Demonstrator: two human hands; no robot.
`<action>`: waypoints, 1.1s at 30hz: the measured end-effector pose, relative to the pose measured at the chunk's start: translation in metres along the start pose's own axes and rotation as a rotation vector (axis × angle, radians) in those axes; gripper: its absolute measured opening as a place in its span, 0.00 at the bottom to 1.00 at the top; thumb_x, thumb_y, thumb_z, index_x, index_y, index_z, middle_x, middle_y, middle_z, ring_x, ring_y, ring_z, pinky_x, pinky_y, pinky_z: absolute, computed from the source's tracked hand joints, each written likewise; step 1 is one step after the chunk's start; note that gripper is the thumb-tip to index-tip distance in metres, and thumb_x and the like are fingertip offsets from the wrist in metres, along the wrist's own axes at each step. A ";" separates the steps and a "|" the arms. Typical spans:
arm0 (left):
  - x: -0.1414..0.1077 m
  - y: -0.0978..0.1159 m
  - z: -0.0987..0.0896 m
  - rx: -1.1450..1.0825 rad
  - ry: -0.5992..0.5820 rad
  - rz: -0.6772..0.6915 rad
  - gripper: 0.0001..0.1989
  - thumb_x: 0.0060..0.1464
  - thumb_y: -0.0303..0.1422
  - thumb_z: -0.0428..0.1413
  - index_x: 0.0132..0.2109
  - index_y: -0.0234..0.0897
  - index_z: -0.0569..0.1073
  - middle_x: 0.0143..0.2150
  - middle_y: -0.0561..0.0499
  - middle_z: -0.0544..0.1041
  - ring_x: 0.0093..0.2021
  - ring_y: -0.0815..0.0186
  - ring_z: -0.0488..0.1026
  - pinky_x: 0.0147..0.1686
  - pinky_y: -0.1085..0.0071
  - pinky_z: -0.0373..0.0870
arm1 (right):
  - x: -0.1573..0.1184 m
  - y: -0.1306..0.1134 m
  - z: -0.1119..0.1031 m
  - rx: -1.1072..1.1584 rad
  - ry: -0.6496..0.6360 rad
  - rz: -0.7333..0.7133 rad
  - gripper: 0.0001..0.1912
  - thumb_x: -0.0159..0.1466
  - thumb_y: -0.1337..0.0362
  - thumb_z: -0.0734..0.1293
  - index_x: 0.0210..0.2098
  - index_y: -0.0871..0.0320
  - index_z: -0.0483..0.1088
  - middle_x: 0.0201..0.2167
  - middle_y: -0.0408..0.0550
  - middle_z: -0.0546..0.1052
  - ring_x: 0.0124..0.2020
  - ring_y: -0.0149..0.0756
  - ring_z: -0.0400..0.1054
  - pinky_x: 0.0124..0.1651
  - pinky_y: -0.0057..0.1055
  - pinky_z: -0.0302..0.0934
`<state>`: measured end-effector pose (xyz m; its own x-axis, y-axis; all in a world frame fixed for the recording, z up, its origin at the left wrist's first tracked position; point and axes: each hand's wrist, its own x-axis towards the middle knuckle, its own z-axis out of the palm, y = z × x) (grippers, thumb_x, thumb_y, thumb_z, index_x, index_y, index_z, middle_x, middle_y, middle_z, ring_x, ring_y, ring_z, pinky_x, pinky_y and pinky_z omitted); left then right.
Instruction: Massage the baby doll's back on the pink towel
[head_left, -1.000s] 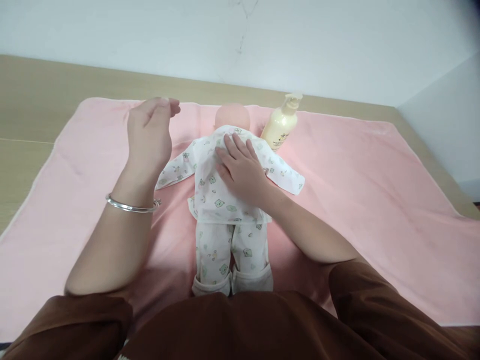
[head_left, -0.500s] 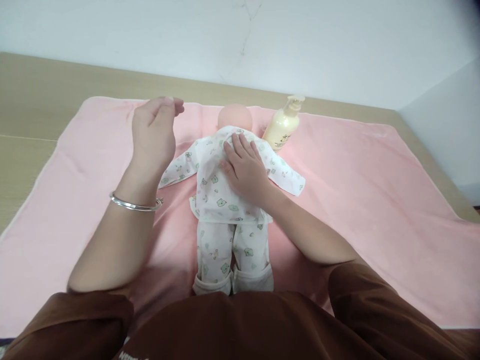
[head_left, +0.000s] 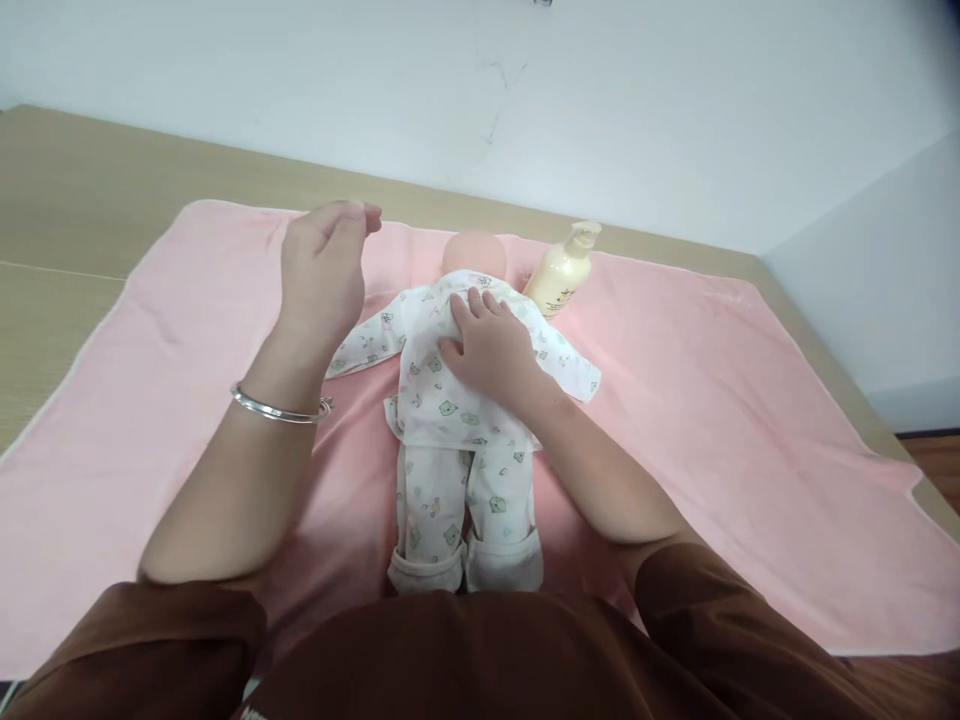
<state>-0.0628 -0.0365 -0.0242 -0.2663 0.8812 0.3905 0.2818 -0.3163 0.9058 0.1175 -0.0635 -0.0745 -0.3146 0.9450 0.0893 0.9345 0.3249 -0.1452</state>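
A baby doll [head_left: 427,400] in a white printed top and trousers lies on a pink blanket [head_left: 712,420], its round head away from me. My right hand [head_left: 491,345] rests on the upper part of the top, fingers apart. Raised to the left of the doll's head, my left hand [head_left: 326,265] has its fingers curled together and bent away; whether anything is inside cannot be made out. A silver bangle [head_left: 277,410] circles the left wrist. Beside the doll's head, on the right, stands a pale yellow pump bottle [head_left: 559,275].
The blanket covers much of a wooden table [head_left: 90,160], whose surface shows at the left and along the back. A white wall [head_left: 337,90] rises behind the table. Wooden floor [head_left: 937,460] shows at the far right.
The view has shifted slightly, with more floor showing at the right. The fingers of my right hand look more bent on the doll's top. My left hand keeps its curled shape.
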 end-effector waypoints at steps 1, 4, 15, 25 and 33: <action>0.000 0.000 -0.001 0.005 -0.003 0.005 0.14 0.67 0.33 0.50 0.41 0.36 0.81 0.49 0.45 0.83 0.53 0.62 0.79 0.58 0.63 0.74 | 0.002 -0.002 -0.002 -0.009 0.008 0.008 0.32 0.71 0.58 0.61 0.70 0.69 0.60 0.72 0.66 0.61 0.73 0.62 0.54 0.75 0.55 0.51; 0.000 0.000 -0.002 0.031 -0.022 0.014 0.15 0.67 0.35 0.50 0.41 0.36 0.81 0.49 0.45 0.83 0.52 0.62 0.78 0.59 0.62 0.72 | 0.009 -0.008 -0.003 -0.002 0.062 0.070 0.23 0.71 0.58 0.59 0.58 0.65 0.72 0.62 0.62 0.73 0.65 0.58 0.66 0.65 0.53 0.64; -0.021 -0.015 0.033 0.256 -0.237 0.023 0.18 0.67 0.34 0.45 0.45 0.39 0.80 0.54 0.47 0.82 0.58 0.60 0.77 0.63 0.61 0.72 | 0.006 -0.005 0.006 0.148 0.235 0.140 0.19 0.72 0.62 0.55 0.50 0.56 0.76 0.65 0.52 0.73 0.67 0.51 0.65 0.60 0.47 0.68; -0.066 -0.047 0.081 0.668 -0.525 0.204 0.27 0.68 0.35 0.42 0.69 0.33 0.66 0.77 0.39 0.58 0.78 0.49 0.51 0.77 0.41 0.46 | 0.018 0.074 -0.040 0.521 0.627 0.157 0.26 0.67 0.64 0.51 0.53 0.55 0.76 0.58 0.48 0.78 0.66 0.44 0.69 0.69 0.51 0.63; -0.053 -0.042 0.087 0.730 -0.532 0.190 0.27 0.68 0.38 0.42 0.69 0.35 0.67 0.76 0.39 0.59 0.78 0.49 0.53 0.77 0.43 0.47 | 0.012 0.102 -0.069 0.493 0.612 0.109 0.26 0.67 0.64 0.56 0.62 0.53 0.68 0.72 0.46 0.64 0.77 0.44 0.51 0.76 0.51 0.55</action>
<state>0.0197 -0.0394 -0.0977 0.2522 0.9396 0.2313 0.8370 -0.3318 0.4351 0.2207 -0.0217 -0.0208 0.0556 0.8302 0.5547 0.7281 0.3465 -0.5915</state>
